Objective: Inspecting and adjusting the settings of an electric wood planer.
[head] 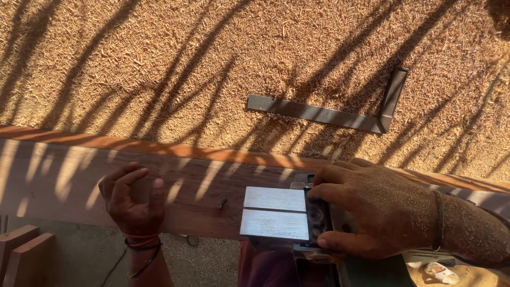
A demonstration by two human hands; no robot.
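Gripping an electric hand planer [276,215] by its front end, the right hand [372,212] has its fingers [332,190] curled closed over the dark knob, thumb underneath. The tool sits on a long reddish wooden plank [69,180], its pale metal sole showing. It looks heavy and rigid, best held at the knob and, probably, a rear handle hidden from view. The left hand [133,199] rests on the plank's near edge, fingers loosely open, holding nothing. A small screw [222,202] lies on the plank just beside the planer's path. Beyond, a steel square [329,112] lies on wood shavings [159,64].
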